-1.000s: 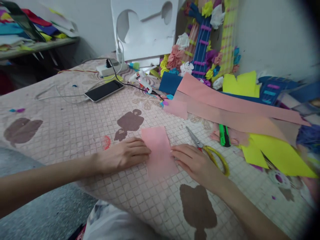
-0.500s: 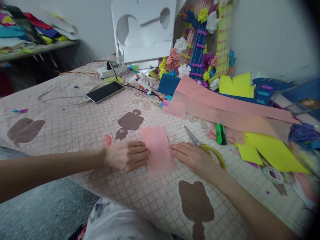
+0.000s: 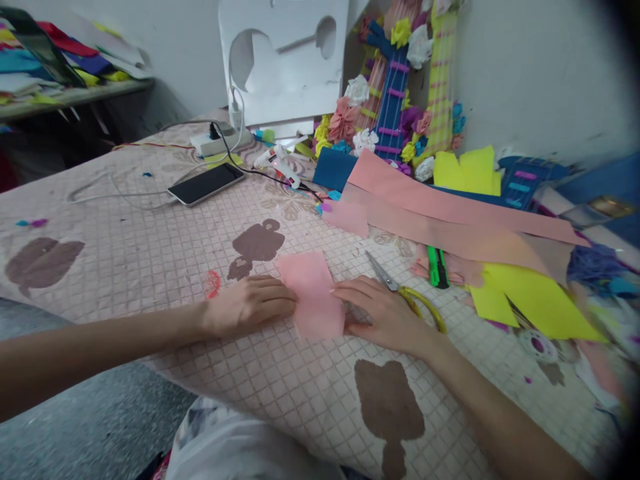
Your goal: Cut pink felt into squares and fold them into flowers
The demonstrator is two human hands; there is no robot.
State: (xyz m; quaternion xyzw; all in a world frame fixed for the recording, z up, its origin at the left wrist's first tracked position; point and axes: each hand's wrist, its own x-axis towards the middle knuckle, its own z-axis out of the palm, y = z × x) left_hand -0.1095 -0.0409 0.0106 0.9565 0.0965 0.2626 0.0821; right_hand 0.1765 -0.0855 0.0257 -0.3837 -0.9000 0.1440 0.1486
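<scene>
A small rectangle of pink paper (image 3: 313, 290) lies between my two hands on the patterned tablecloth. The fingers of my left hand (image 3: 255, 303) are pressed together on its left edge. On the opposite edge, my right hand (image 3: 383, 310) pinches the paper, with the thumb below the fingers and the lower right corner slightly lifted. Scissors with yellow handles (image 3: 395, 287) lie just beyond my right hand, partly covered by it.
Long pink strips (image 3: 450, 223), yellow sheets (image 3: 535, 300) and a green cutter (image 3: 438, 267) lie to the right. A glue gun (image 3: 280, 163), a phone (image 3: 207, 183) and a power strip (image 3: 220, 141) sit at the back. Decorated paper guitars (image 3: 393, 100) lean on the wall.
The right fingers have changed from lying flat at the paper's edge to pinching it, with the thumb now showing. The paper's lower right part has bent up. The view has shifted slightly.
</scene>
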